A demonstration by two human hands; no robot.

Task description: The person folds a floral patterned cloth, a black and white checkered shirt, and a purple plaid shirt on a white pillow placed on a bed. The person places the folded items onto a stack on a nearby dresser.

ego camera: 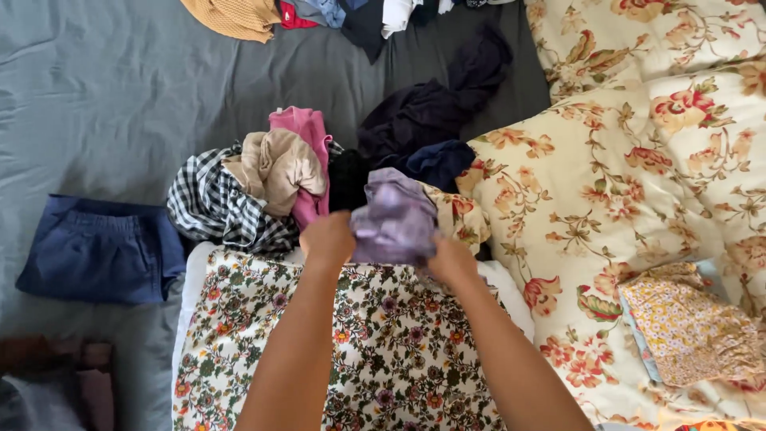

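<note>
A crumpled lilac-purple garment [395, 217] is held up between both of my hands above the bed. My left hand [327, 239] grips its left edge and my right hand [451, 262] grips its right lower edge. Beneath my forearms lies a spread cloth with a small dark floral print [239, 335]. Just beyond the purple garment sits a heap of clothes: a black-and-white checked piece [211, 206], a beige piece [275, 168] and a pink piece [307, 132].
A folded blue garment [100, 249] lies at the left on the grey sheet [96, 96]. Dark navy clothes [431, 120] spread behind the heap. A cream floral duvet [638, 183] fills the right, with a small yellow floral cloth [690, 327] on it. More clothes [239, 16] lie at the top edge.
</note>
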